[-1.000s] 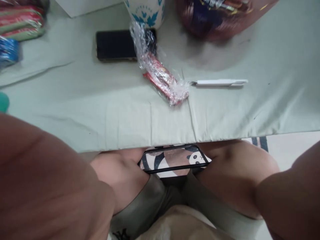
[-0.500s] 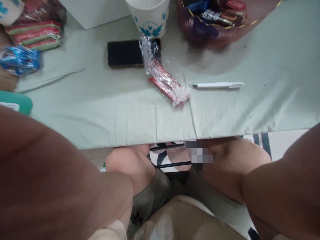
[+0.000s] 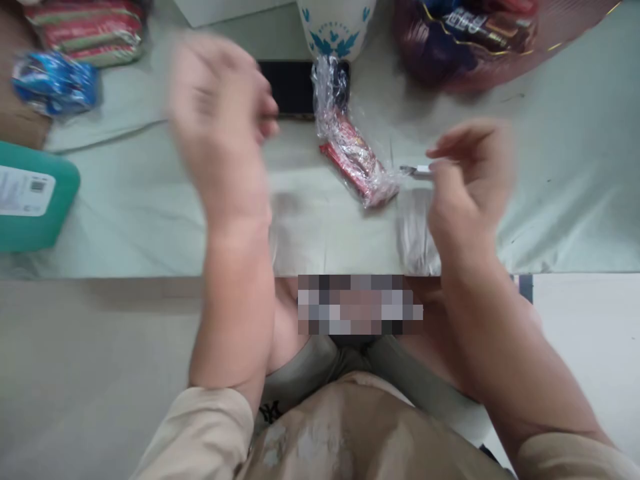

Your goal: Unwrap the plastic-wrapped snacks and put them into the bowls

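Observation:
My left hand (image 3: 220, 100) is raised over the left part of the table, beside a black phone (image 3: 295, 90). Its fingers curl inward but are smeared by motion. Over a white pen (image 3: 423, 171) is my right hand (image 3: 470, 173), its fingers bent and a small gap between thumb and forefinger. It hides most of the pen; only the tip end shows, and no grip on it can be seen. Between the hands lies a red snack packet (image 3: 357, 157) in crinkled clear plastic, its upper end resting across the phone.
A paper cup (image 3: 336, 30) with blue leaves stands behind the phone. At the back right is a pinkish bowl (image 3: 425, 60) of wrapped snacks. Red-green packs (image 3: 95, 33), a blue packet (image 3: 55, 83) and a green labelled container (image 3: 60, 200) are on the left. Pale cloth (image 3: 150, 233) covers the table.
Both forearms have come up from the near edge, and both hands are now in view over the table. The view has shifted, so things appear a little further right and higher.

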A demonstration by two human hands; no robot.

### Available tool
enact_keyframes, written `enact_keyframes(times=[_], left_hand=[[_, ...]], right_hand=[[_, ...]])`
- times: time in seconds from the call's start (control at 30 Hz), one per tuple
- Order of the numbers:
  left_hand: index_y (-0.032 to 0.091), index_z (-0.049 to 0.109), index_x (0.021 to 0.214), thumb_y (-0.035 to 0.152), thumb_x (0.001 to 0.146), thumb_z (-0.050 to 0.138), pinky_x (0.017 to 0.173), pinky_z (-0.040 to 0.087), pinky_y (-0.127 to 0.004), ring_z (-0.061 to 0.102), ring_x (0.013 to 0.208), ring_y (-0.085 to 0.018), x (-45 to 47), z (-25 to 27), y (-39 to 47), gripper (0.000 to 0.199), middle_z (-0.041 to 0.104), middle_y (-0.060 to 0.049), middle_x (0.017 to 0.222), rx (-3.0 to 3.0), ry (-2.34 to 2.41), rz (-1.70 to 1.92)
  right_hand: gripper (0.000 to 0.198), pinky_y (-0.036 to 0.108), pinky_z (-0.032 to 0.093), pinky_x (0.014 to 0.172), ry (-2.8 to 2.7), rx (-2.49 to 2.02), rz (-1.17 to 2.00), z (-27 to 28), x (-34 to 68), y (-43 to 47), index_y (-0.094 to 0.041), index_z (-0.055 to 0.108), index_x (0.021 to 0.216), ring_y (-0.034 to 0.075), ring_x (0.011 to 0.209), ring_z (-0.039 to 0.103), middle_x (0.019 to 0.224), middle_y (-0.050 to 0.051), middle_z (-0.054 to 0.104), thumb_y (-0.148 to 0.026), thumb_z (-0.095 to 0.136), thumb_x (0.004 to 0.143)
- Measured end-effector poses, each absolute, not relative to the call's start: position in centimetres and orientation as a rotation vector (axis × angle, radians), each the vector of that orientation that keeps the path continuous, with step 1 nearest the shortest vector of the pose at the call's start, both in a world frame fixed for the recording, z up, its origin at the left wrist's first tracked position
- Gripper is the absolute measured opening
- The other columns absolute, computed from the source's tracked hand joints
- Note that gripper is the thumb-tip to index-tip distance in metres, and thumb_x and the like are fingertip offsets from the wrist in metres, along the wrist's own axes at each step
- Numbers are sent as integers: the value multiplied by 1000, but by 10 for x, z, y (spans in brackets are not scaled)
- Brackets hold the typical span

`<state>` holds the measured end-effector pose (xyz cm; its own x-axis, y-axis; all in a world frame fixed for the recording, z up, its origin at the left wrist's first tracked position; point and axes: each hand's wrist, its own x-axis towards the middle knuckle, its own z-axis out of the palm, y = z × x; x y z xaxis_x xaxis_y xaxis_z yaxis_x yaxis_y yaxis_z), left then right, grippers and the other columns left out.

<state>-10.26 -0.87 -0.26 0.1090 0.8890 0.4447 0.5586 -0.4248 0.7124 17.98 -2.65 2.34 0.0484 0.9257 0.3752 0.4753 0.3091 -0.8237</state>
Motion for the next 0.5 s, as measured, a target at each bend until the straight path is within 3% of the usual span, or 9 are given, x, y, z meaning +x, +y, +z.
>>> enact_keyframes(times=[0.07, 0.13, 0.23, 0.4, 0.5], left_hand=[[24, 53, 112, 62, 103, 48, 94, 56, -43, 59, 103, -12, -86, -11, 1, 40, 63, -1, 116, 1758, 1616, 1226], [25, 54, 121, 62, 92, 69, 94, 55, -43, 58, 95, -14, -69, -24, 6, 49, 64, -4, 126, 1617, 1702, 1138], [27, 52, 131, 55, 88, 75, 98, 54, -44, 65, 103, -22, -52, -41, 9, 56, 65, -7, 130, 1653, 1581, 1138], [28, 55, 132, 39, 92, 70, 108, 52, -45, 68, 117, -27, -41, -44, 13, 44, 70, -5, 113, 1706, 1446, 1189], [29, 57, 132, 35, 93, 68, 111, 51, -46, 64, 126, -28, -36, -31, 12, 41, 69, -7, 121, 1733, 1407, 1196]], right_hand=[[30, 44, 57, 91, -1740, -1394, 600, 20, 172, -30, -25, 54, 106, 24, 106, 64, 110, 11, 64, -8, 51, 82], [40, 52, 55, 96, -1888, -1373, 577, 17, 170, -36, -26, 54, 115, 29, 114, 62, 117, 11, 64, -9, 54, 78], [47, 56, 53, 98, -1999, -1310, 592, 9, 172, -45, -28, 53, 123, 34, 118, 60, 121, 12, 63, -12, 57, 79], [59, 51, 55, 91, -2029, -1296, 712, -5, 173, -47, -26, 45, 137, 32, 112, 62, 124, 12, 63, -19, 63, 81], [57, 47, 54, 87, -2042, -1289, 709, -7, 170, -43, -24, 49, 132, 30, 102, 63, 115, 11, 66, -19, 65, 78]])
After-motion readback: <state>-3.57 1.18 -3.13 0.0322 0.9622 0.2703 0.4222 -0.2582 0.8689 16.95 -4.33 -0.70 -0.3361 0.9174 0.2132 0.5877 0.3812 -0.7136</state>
